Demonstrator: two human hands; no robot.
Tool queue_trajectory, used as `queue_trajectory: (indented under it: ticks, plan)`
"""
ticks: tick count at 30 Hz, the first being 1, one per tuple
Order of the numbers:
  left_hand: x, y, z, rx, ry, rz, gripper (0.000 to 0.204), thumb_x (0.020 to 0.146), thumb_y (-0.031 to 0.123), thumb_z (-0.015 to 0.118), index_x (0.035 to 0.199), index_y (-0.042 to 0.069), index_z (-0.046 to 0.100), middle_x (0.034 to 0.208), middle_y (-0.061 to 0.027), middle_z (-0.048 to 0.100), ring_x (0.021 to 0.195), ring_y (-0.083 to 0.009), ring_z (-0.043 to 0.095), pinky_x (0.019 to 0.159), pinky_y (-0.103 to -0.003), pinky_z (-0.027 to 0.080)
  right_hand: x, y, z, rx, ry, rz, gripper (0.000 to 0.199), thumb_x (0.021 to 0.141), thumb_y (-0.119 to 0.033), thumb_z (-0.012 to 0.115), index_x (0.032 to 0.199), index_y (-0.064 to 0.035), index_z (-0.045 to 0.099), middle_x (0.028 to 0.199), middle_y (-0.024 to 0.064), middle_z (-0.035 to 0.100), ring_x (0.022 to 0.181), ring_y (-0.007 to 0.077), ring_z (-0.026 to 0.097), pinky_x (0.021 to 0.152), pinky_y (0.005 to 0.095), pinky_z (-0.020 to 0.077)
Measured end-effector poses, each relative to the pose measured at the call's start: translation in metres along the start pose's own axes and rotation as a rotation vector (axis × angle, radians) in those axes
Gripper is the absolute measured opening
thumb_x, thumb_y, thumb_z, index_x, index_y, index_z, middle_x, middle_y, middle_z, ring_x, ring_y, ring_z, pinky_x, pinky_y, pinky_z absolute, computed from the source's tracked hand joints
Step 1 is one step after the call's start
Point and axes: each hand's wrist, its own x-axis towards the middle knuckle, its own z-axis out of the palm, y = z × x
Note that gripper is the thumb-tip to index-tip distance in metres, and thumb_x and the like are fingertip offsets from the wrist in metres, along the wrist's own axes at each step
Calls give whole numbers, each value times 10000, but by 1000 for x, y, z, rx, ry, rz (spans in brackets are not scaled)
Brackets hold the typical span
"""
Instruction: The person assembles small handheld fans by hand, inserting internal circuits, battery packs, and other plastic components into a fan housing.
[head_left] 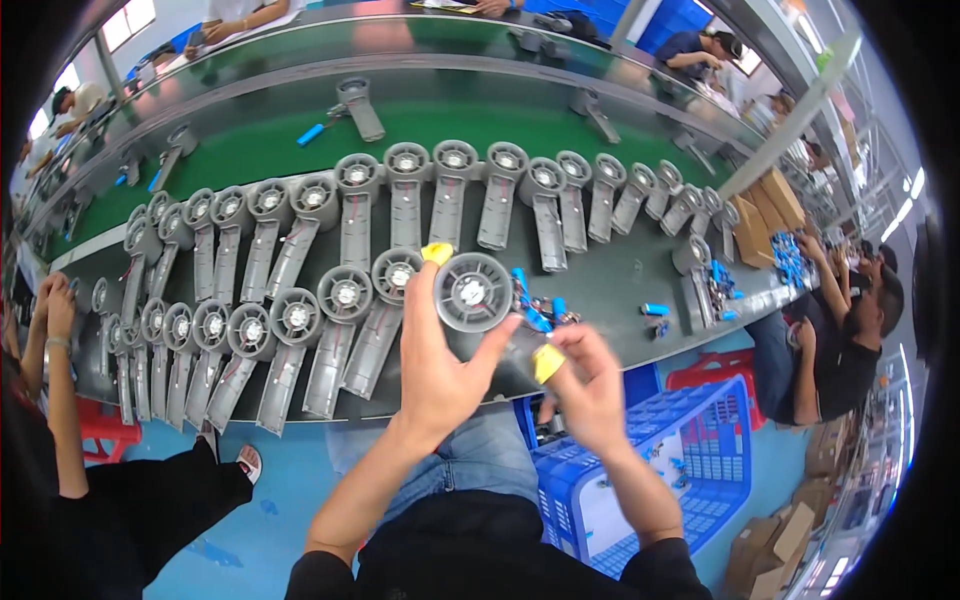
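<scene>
Landmark: the grey fan housing (473, 292), a round ring with a hub in its middle and a flat handle running down from it, held up over the near edge of the grey workbench (620, 275).
Co-worker, far left of the housing: a person's forearm and hand (55, 305) rest at the bench's left end; dark clothing and a sandalled foot show below.
Rows of housings (300, 270), left of and behind the held housing: two curved rows of the same grey parts lie flat on the bench, ring ends away from the person, handles toward the person.
Left hand (435, 365): grips the held housing from the left and from below; the yellow-capped fingertip (437, 253) touches the ring's upper left rim, and the thumb lies up along the handle. Closed on the housing.
Right hand (590, 375): just right of and below the ring, the yellow-capped fingertips (547, 362) pinched on the lower end of the handle. Closed on the housing.
Blue cells (535, 308), touching the ring's right side in view: a small cluster of blue cylinders with wires lies on the bench.
Single blue cell (655, 309), further right of the housing: lies alone on the bench.
Blue crate (700, 470), below and right of the housing: stands on the floor beside the person's right forearm, with small parts inside.
Second co-worker (840, 340), far right of the housing: a seated person in dark clothing works at the bench's right end.
Green conveyor belt (480, 120), behind the housing: runs beyond the rows, carrying a few loose grey parts.
</scene>
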Motion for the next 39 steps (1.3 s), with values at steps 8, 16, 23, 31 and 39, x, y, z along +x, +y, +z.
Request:
queue_trajectory:
  ticks: [8, 16, 23, 31, 39]
  plan:
    - [-23, -41, -3, 146, -305, -98, 683, 829, 156, 726, 1368, -49, 362, 1296, -210, 534, 1217, -321, 513, 1043, -397, 378, 13, 25, -136, -915, 490, -390, 177, 864, -32, 601, 1031, 8, 640, 913, 89, 633, 782, 163, 595, 716, 279, 470]
    - [-30, -44, 4, 151, -247, -19, 764, 847, 181, 709, 1442, -50, 288, 1418, -237, 430, 1303, -371, 429, 1096, -409, 329, 10, 56, -189, -1054, 488, -140, 366, 789, -105, 680, 1133, 8, 624, 1030, 130, 638, 859, 215, 634, 797, 337, 505]
    - [-30, -7, -8, 178, -148, 141, 451, 857, 91, 660, 1268, -36, 523, 1303, -213, 516, 1197, -340, 519, 1021, -397, 397, 2, 14, -144, -379, 402, -366, 265, 940, -56, 472, 1135, 55, 614, 988, 76, 665, 858, 127, 613, 819, 270, 486]
    - [-15, 19, -20, -195, -281, 170, 303, 809, 17, 643, 1105, -47, 635, 1234, -207, 580, 1089, -288, 583, 936, -363, 450, -9, -4, -46, 161, -135, -241, 596, 986, -452, 454, 1193, 100, 537, 954, 197, 637, 836, 212, 609, 756, 303, 493]
    - [-19, 9, -26, -107, -253, 442, 379, 753, 27, 705, 1126, -12, 655, 1262, -218, 581, 1113, -340, 581, 941, -425, 462, -8, 29, 9, 573, -390, 70, 348, 1009, -181, 449, 1303, 1, 492, 1171, 64, 586, 1093, 144, 558, 939, 285, 425]
